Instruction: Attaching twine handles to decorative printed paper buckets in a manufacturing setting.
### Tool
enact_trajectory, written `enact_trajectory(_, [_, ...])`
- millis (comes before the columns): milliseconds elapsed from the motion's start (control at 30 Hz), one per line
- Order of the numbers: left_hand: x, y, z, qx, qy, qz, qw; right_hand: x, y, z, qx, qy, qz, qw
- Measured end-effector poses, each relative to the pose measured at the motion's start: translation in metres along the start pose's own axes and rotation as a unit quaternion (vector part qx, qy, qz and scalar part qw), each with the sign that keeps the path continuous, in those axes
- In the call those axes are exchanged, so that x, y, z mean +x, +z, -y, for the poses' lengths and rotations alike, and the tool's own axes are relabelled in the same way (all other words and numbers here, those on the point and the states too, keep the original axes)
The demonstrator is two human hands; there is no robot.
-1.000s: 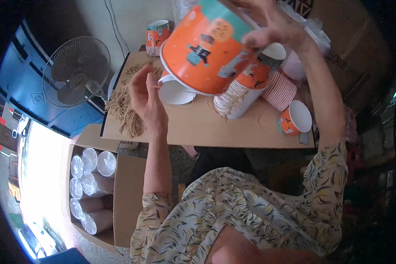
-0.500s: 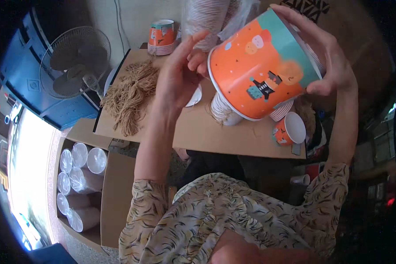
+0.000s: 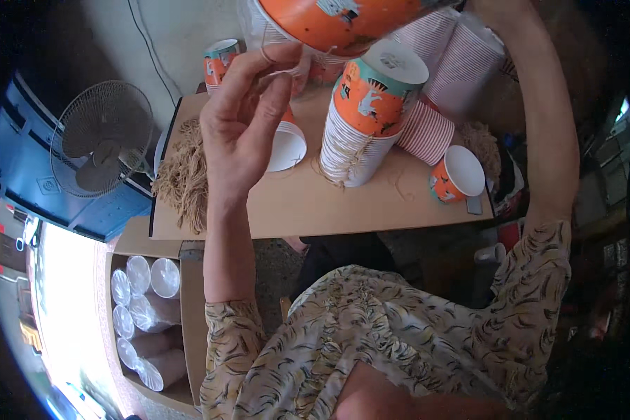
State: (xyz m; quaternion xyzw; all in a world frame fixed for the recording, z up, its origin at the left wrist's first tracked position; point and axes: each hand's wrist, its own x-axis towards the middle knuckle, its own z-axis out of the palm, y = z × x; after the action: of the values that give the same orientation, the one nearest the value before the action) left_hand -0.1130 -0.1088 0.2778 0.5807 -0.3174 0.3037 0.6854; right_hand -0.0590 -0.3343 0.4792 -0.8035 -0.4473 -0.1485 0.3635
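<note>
At the upper edge, an orange paper bucket (image 3: 357, 24) is held up in the air, tilted and cut off by the frame. My right hand (image 3: 500, 10) grips its far right side, with the fingertips out of view. Below the bucket's left rim is my left hand (image 3: 248, 119), fingers curled in with the thumb close to them. A thin pale strand crosses its index finger; what lies between the fingertips is hard to make out. Under the held bucket stands a nested stack of upside-down orange and teal buckets (image 3: 371, 105), with twine (image 3: 346, 161) hanging at its rims.
A bundle of brown twine (image 3: 182, 175) lies at the table's (image 3: 294, 213) left. An open bucket (image 3: 287, 147) and a small paper tub (image 3: 458, 175) rest on the cardboard surface. Nested stacks (image 3: 462, 63) stand behind. A fan (image 3: 105, 140) and a carton (image 3: 192, 329) of wrapped cups are left.
The held bucket has moved up, partly out of the frame, uncovering the stack beneath. My left hand has lowered and curled its fingers; my right hand has risen to the top edge.
</note>
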Motion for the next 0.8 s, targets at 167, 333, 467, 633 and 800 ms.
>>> enact_trajectory(167, [0.010,0.011,0.029,0.040,0.084,0.007,0.996,0.004,-0.002,-0.012,-0.040,-0.018,-0.100,0.994])
enact_trajectory(333, [0.012,0.038,0.048,-0.011,0.145,-0.093,0.985,0.004,-0.008,-0.010,0.021,0.041,-0.025,0.999])
enact_trajectory(467, [0.020,0.049,0.053,0.060,0.176,-0.126,0.974,-0.001,-0.009,-0.019,0.012,0.017,-0.041,0.999])
enact_trajectory(633, [0.017,0.054,0.061,0.103,0.192,-0.134,0.967,-0.005,-0.013,-0.021,0.070,0.022,-0.018,0.997])
enact_trajectory(800, [0.014,0.059,0.058,0.103,0.169,-0.131,0.971,-0.004,-0.021,-0.036,0.039,0.028,-0.019,0.999])
